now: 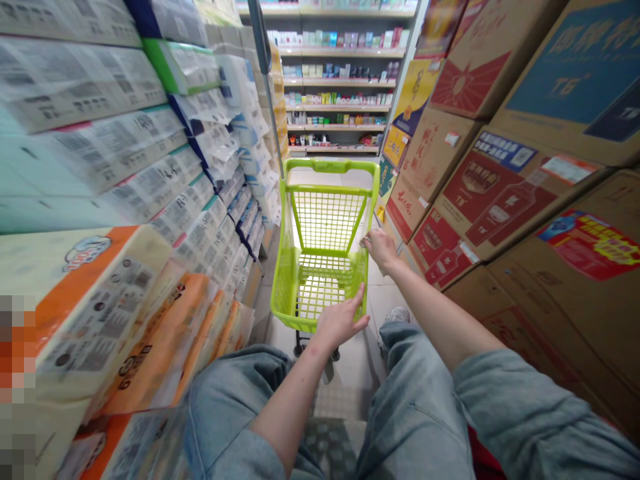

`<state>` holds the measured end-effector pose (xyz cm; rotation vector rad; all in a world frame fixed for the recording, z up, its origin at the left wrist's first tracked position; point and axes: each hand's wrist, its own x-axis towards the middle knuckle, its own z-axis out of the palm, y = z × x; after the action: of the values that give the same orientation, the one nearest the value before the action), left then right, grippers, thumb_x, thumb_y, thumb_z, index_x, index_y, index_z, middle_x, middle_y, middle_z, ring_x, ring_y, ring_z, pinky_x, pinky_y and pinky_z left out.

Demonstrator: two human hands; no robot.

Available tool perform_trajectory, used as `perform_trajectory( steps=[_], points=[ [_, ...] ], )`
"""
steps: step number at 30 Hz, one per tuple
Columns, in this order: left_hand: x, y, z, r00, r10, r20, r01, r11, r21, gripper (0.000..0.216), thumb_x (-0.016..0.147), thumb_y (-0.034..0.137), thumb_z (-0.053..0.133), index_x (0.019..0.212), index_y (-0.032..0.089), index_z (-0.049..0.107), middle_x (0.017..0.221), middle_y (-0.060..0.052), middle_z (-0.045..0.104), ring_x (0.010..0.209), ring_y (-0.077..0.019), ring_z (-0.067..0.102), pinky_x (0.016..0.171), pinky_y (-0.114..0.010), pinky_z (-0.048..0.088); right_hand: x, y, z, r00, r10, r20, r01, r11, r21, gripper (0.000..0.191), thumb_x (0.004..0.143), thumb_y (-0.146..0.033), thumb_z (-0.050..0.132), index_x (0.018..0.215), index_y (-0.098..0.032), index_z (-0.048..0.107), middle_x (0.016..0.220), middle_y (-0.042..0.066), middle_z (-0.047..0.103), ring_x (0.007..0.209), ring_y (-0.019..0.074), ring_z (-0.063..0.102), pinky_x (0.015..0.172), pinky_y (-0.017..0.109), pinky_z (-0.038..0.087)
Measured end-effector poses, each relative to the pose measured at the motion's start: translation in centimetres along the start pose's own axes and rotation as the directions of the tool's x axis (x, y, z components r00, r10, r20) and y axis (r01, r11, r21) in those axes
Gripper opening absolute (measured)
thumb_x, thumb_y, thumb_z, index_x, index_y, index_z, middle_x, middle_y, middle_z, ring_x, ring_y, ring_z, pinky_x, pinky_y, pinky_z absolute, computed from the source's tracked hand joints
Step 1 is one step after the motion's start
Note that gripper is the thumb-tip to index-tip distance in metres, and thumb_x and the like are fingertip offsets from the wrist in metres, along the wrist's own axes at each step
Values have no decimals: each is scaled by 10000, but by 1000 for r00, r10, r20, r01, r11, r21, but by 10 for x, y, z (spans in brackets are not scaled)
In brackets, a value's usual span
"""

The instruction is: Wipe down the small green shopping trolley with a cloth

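Observation:
A lime-green plastic shopping cart [325,200] stands in a narrow aisle straight ahead, its basket holding nothing. My left hand [340,320] rests on the near rim of the basket, fingers loosely curled over the edge. Farther out, my right hand [381,248] grips the right rim of the cart, fingers closed on it. Both arms are bare to the elbow, and my knees in light blue trousers show below.
Stacked tissue and paper packs [125,200] wall the left side. Brown and red cardboard cartons [500,187] are piled on the right. Shelves of small goods [335,87] close the far end. A grey pole [265,73] rises behind the cart. The tiled floor strip is narrow.

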<state>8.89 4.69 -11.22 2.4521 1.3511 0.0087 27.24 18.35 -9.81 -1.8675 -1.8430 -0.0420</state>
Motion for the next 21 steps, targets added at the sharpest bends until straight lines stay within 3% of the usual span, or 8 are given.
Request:
perform_trajectory(
  steps=[3, 6, 10, 13, 21],
  points=[
    [-1, -1, 2, 1000, -18, -8, 18, 1000, -9, 756, 884, 515, 414, 1464, 364, -46, 1218, 0, 607, 972, -213, 630, 732, -285, 469, -3, 2, 5, 999, 27, -33, -24, 997, 75, 147, 838, -267, 528, 810, -182, 644, 919, 100, 664, 823, 203, 601, 711, 284, 432],
    [0, -5, 3, 1000, -15, -27, 15, 1000, -20, 757, 876, 520, 428, 1462, 381, -31, 1199, 16, 622, 962, -212, 635, 727, -283, 466, -25, 3, 3, 999, 43, -24, -37, 981, 190, 207, 853, -322, 502, 820, -179, 648, 869, 78, 678, 819, 202, 611, 716, 282, 436],
    [1, -8, 1, 999, -22, -27, 22, 1000, -13, 755, 879, 523, 423, 1463, 375, -31, 1197, 14, 624, 978, -209, 630, 734, -279, 462, -58, 5, -7, 992, -41, 116, 0, 942, 336, 210, 830, -350, 539, 827, -178, 659, 824, 46, 699, 781, 184, 627, 682, 257, 432],
    [1, -6, 0, 1000, -27, -15, 27, 1000, 0, 754, 880, 527, 417, 1466, 365, -29, 1203, 6, 621, 990, -208, 626, 746, -281, 461, -65, 10, -14, 973, -59, 225, -39, 912, 408, 208, 809, -350, 563, 825, -169, 664, 774, 35, 702, 721, 174, 631, 633, 242, 424],
    [1, -3, 3, 1000, -4, -16, 4, 1000, 11, 764, 885, 509, 421, 1467, 346, -45, 1202, 3, 618, 1004, -206, 619, 753, -279, 463, -28, 14, -4, 1000, 6, 14, -8, 984, 180, 148, 820, -309, 549, 843, -191, 635, 865, 64, 681, 817, 195, 610, 718, 274, 423]
  ],
)
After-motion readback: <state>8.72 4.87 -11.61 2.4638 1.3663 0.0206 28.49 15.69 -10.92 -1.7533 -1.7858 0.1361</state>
